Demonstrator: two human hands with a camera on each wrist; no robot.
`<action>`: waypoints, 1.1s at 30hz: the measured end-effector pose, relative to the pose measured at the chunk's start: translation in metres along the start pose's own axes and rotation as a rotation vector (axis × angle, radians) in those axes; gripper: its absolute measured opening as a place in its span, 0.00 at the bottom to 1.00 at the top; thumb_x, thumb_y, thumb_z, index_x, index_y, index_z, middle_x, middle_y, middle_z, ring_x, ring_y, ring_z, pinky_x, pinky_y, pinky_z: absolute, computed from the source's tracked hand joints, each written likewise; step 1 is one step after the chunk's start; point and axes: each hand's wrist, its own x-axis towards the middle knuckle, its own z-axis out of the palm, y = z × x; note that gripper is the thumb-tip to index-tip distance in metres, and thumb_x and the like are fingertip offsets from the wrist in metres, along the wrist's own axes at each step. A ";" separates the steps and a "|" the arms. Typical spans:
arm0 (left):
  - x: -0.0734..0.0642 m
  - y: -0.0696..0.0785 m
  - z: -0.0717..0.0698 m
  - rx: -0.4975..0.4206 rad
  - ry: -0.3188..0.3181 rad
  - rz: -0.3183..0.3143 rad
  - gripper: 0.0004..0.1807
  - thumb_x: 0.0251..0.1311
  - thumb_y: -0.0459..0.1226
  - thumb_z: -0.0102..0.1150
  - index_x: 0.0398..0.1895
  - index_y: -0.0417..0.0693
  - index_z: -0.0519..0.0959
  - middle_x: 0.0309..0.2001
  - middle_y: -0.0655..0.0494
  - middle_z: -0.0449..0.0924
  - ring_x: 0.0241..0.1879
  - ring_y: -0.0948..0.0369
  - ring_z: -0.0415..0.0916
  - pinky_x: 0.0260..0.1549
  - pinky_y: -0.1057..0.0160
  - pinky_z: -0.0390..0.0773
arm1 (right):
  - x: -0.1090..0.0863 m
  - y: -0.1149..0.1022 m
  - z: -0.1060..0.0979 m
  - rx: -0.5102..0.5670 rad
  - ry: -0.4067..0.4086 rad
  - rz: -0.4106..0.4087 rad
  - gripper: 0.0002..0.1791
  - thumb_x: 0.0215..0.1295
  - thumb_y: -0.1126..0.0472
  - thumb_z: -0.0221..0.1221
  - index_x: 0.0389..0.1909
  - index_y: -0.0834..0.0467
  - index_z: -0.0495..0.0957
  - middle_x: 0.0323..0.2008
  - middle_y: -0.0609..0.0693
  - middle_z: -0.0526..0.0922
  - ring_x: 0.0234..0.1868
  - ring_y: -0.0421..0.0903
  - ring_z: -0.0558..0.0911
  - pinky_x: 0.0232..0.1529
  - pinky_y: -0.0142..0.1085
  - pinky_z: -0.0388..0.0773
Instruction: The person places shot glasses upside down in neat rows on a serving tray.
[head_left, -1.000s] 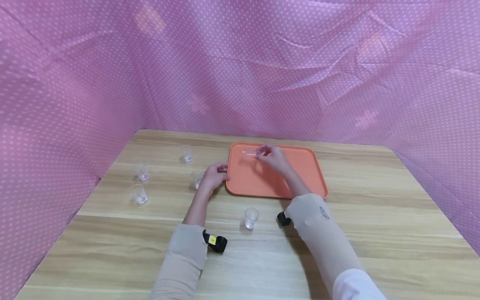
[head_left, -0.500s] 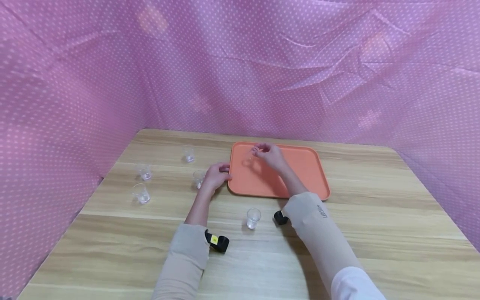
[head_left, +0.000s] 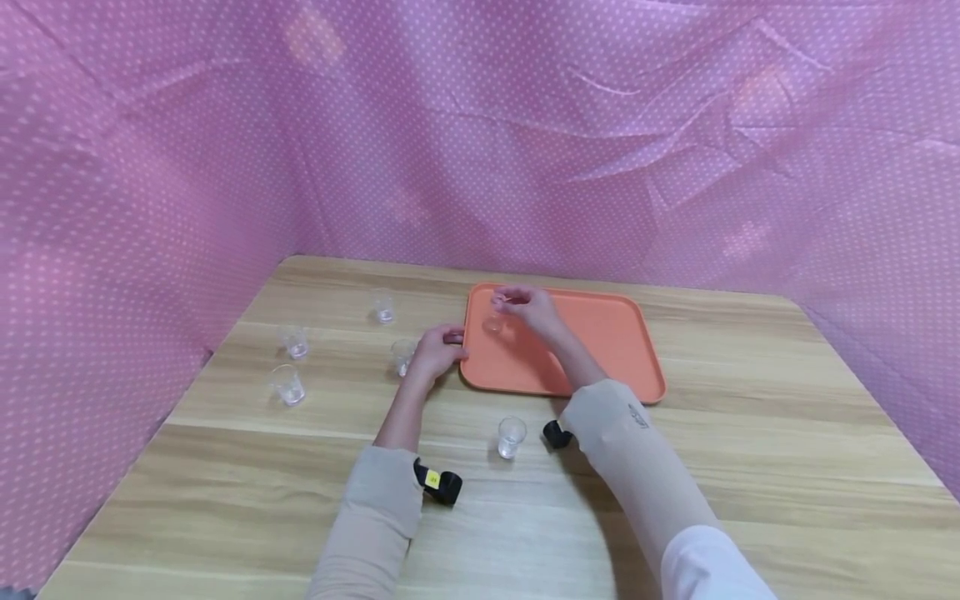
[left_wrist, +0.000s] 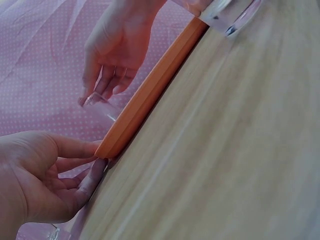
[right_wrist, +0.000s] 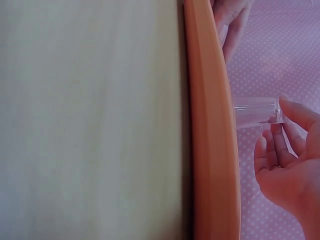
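Observation:
An orange tray [head_left: 592,350] lies toward the table's far side. My left hand [head_left: 437,354] grips its left edge; in the left wrist view thumb and fingers pinch the tray's rim [left_wrist: 152,95] from above and below. Over the tray's left part, my right hand [head_left: 528,308] pinches a clear shot glass [head_left: 492,323] by its base. The right wrist view shows this shot glass [right_wrist: 255,111] upside down, mouth toward the tray; the raised rim hides whether it touches. Another clear shot glass [head_left: 402,354] stands just left of my left hand, partly covered by it.
Three upright shot glasses stand at the left: a far one [head_left: 383,308], a middle one [head_left: 295,342] and a nearer one [head_left: 288,386]. One more glass [head_left: 512,437] stands in front of the tray, between my forearms. Pink dotted cloth [head_left: 480,167] hangs around the table.
The shot glass in my right hand has turned from lying sideways to mouth-down and come lower over the tray's left part. My left hand keeps its grip on the tray edge.

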 end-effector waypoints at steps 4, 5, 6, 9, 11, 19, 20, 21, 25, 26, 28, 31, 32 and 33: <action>0.000 0.001 0.000 0.008 -0.003 -0.001 0.26 0.48 0.21 0.56 0.55 0.32 0.71 0.48 0.39 0.75 0.49 0.50 0.71 0.48 0.60 0.72 | 0.002 0.000 0.004 -0.006 -0.024 -0.003 0.18 0.57 0.69 0.61 0.50 0.68 0.75 0.45 0.61 0.79 0.44 0.50 0.78 0.49 0.42 0.73; -0.001 0.001 0.000 0.010 -0.004 -0.002 0.26 0.48 0.21 0.57 0.55 0.32 0.71 0.48 0.40 0.75 0.49 0.50 0.71 0.48 0.60 0.73 | 0.003 0.000 0.005 -0.008 -0.028 -0.005 0.18 0.57 0.69 0.61 0.49 0.68 0.75 0.45 0.61 0.79 0.44 0.50 0.78 0.48 0.41 0.74; -0.001 0.001 -0.001 0.012 -0.004 -0.001 0.26 0.48 0.21 0.57 0.55 0.32 0.71 0.48 0.40 0.75 0.49 0.50 0.72 0.48 0.60 0.73 | 0.003 0.000 0.006 -0.012 -0.030 -0.008 0.18 0.57 0.69 0.61 0.49 0.68 0.75 0.45 0.61 0.79 0.44 0.49 0.78 0.48 0.40 0.74; -0.001 0.001 -0.001 0.001 -0.003 -0.001 0.26 0.48 0.20 0.57 0.55 0.32 0.71 0.48 0.39 0.75 0.49 0.50 0.72 0.47 0.60 0.73 | 0.004 -0.001 0.009 -0.023 -0.034 -0.008 0.17 0.57 0.70 0.61 0.49 0.68 0.75 0.45 0.61 0.79 0.43 0.48 0.78 0.46 0.36 0.74; -0.001 0.001 0.000 -0.002 -0.003 -0.003 0.26 0.48 0.20 0.57 0.55 0.32 0.71 0.48 0.39 0.75 0.49 0.50 0.72 0.47 0.60 0.73 | 0.003 -0.001 0.010 -0.017 -0.037 0.004 0.18 0.57 0.70 0.60 0.49 0.69 0.75 0.45 0.61 0.79 0.42 0.48 0.78 0.46 0.36 0.74; -0.001 0.001 0.000 -0.007 -0.002 -0.008 0.26 0.49 0.20 0.56 0.56 0.32 0.70 0.48 0.39 0.75 0.49 0.49 0.72 0.46 0.60 0.74 | 0.004 0.003 0.015 -0.020 -0.055 -0.008 0.18 0.57 0.73 0.59 0.50 0.70 0.74 0.46 0.63 0.78 0.43 0.50 0.77 0.46 0.38 0.74; -0.002 0.001 0.000 -0.013 -0.005 -0.008 0.27 0.49 0.19 0.56 0.56 0.31 0.70 0.48 0.38 0.75 0.49 0.49 0.72 0.46 0.60 0.74 | 0.004 0.003 0.015 -0.021 -0.056 -0.012 0.18 0.58 0.73 0.59 0.50 0.71 0.74 0.46 0.63 0.78 0.44 0.50 0.77 0.45 0.38 0.75; -0.002 0.002 0.000 -0.019 -0.007 -0.008 0.27 0.49 0.19 0.55 0.56 0.31 0.69 0.48 0.38 0.75 0.49 0.49 0.72 0.46 0.60 0.74 | 0.004 0.004 0.015 -0.021 -0.055 -0.015 0.18 0.58 0.73 0.58 0.50 0.71 0.74 0.46 0.63 0.79 0.44 0.50 0.77 0.44 0.37 0.75; -0.004 0.004 -0.001 -0.045 -0.019 -0.012 0.27 0.49 0.18 0.54 0.57 0.30 0.68 0.49 0.36 0.74 0.49 0.48 0.72 0.45 0.60 0.75 | 0.005 0.006 0.016 -0.005 -0.054 -0.022 0.17 0.58 0.73 0.58 0.50 0.72 0.74 0.45 0.64 0.79 0.42 0.49 0.77 0.41 0.34 0.75; -0.004 0.004 -0.001 -0.045 -0.019 -0.013 0.27 0.49 0.18 0.54 0.57 0.30 0.68 0.49 0.37 0.74 0.49 0.48 0.72 0.45 0.60 0.75 | 0.005 0.006 0.016 -0.003 -0.053 -0.022 0.17 0.58 0.73 0.58 0.50 0.72 0.74 0.45 0.64 0.79 0.42 0.49 0.77 0.41 0.33 0.75; -0.004 0.004 -0.001 -0.044 -0.018 -0.014 0.27 0.49 0.18 0.54 0.57 0.30 0.69 0.49 0.37 0.74 0.49 0.48 0.72 0.45 0.60 0.75 | 0.005 0.006 0.017 -0.001 -0.053 -0.022 0.17 0.57 0.73 0.58 0.49 0.72 0.74 0.44 0.64 0.79 0.40 0.47 0.77 0.41 0.34 0.75; -0.004 0.003 -0.001 -0.041 -0.017 -0.015 0.27 0.48 0.18 0.54 0.57 0.31 0.69 0.49 0.37 0.74 0.49 0.48 0.72 0.45 0.60 0.75 | 0.005 0.006 0.017 -0.006 -0.048 -0.023 0.17 0.57 0.73 0.59 0.49 0.71 0.75 0.43 0.63 0.79 0.39 0.46 0.77 0.42 0.38 0.75; -0.004 0.003 -0.001 -0.041 -0.016 -0.014 0.27 0.48 0.18 0.54 0.57 0.31 0.69 0.49 0.37 0.74 0.49 0.48 0.72 0.45 0.60 0.75 | 0.005 0.006 0.017 -0.009 -0.050 -0.023 0.17 0.57 0.73 0.59 0.49 0.70 0.75 0.42 0.63 0.79 0.39 0.47 0.77 0.43 0.39 0.75; -0.004 0.003 -0.001 -0.039 -0.016 -0.014 0.27 0.48 0.18 0.54 0.57 0.31 0.69 0.49 0.37 0.74 0.49 0.49 0.72 0.45 0.60 0.74 | 0.005 0.006 0.017 -0.010 -0.051 -0.018 0.17 0.57 0.73 0.59 0.49 0.70 0.75 0.43 0.62 0.79 0.40 0.48 0.77 0.45 0.41 0.75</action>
